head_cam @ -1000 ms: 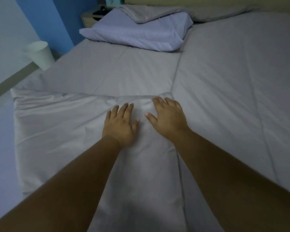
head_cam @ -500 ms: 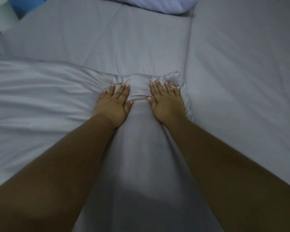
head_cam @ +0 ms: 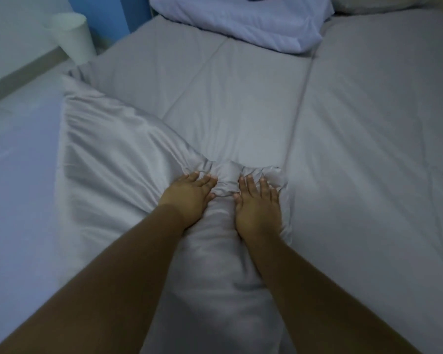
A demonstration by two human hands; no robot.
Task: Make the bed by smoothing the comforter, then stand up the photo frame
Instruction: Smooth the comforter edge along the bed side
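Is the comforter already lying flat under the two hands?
No, the comforter is bunched into folds just ahead of the left hand and the right hand.

No readable text, no labels, brands, numbers or signs anywhere in view

The bed (head_cam: pixel 118 47) carries a grey comforter (head_cam: pixel 241 111) and pillow (head_cam: pixel 241 21).

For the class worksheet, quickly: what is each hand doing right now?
Left hand: open, fingers straight, pressing on the bunched comforter.
Right hand: open, fingers straight, pressing on the same bunched fold.
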